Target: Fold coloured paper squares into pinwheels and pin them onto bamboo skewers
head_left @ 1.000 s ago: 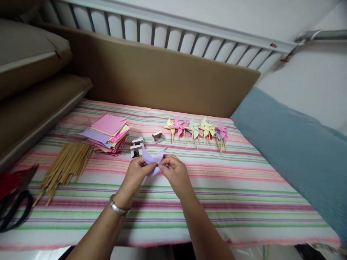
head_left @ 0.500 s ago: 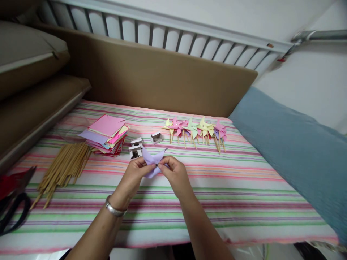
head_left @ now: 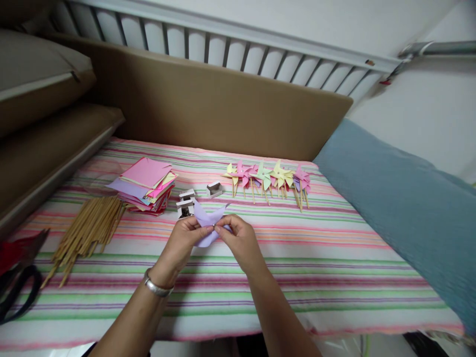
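Note:
Between my two hands is a purple paper pinwheel (head_left: 207, 216), its pointed blades spread upward. My left hand (head_left: 188, 232) pinches its left side near the centre, thumb on top. The fingers of my right hand (head_left: 236, 235) close on the right side, their tips meeting the left thumb at a small dark fastener (head_left: 213, 226) in the middle. Just beyond the left fingers stand small open white boxes (head_left: 185, 208), one with dark bits inside. A further small white box (head_left: 214, 189) lies past the pinwheel.
Square coloured papers (head_left: 147, 176) are stacked at the back left, beside a bundle of thin wooden sticks (head_left: 87, 230). Scissors (head_left: 24, 282) lie at the far left. Several finished pinwheels on sticks (head_left: 264, 176) rest at the back on the striped cloth (head_left: 316, 287). A brown board (head_left: 219, 106) stands behind.
The pinwheel has tilted slightly and shifted a little left between my fingers. My fingertips have moved slightly at its centre; both hands keep their hold.

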The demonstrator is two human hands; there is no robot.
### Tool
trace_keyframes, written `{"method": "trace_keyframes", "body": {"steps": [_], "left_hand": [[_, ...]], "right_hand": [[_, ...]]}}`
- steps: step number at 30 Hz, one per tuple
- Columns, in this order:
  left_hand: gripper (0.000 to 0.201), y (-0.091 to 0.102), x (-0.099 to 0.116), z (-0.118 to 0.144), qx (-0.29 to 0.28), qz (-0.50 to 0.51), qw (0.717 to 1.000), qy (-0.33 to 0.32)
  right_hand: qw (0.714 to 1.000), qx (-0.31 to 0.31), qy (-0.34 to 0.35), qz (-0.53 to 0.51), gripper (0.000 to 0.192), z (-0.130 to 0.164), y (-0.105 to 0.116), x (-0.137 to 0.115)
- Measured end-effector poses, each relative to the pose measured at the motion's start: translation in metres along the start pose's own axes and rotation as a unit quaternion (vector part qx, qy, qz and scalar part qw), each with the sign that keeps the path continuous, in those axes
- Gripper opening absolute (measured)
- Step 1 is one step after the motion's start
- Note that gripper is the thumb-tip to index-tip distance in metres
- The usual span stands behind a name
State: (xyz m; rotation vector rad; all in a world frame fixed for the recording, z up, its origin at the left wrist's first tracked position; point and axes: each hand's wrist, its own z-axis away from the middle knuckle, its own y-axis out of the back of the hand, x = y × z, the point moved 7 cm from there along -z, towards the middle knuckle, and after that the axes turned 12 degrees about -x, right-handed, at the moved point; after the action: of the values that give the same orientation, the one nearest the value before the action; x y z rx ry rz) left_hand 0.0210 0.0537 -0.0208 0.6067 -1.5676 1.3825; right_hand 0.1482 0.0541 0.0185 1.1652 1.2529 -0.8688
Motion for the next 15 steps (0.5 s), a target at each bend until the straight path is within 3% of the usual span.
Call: {"method": "trace_keyframes", "body": {"steps": [15], "left_hand": [[0.021,-0.001,-0.001,-0.001,-0.013,0.018,1.0,0.008]], "right_hand": [[0.992,-0.04,-0.056,-0.109,0.011,0.0,-0.004,0.015]]}}
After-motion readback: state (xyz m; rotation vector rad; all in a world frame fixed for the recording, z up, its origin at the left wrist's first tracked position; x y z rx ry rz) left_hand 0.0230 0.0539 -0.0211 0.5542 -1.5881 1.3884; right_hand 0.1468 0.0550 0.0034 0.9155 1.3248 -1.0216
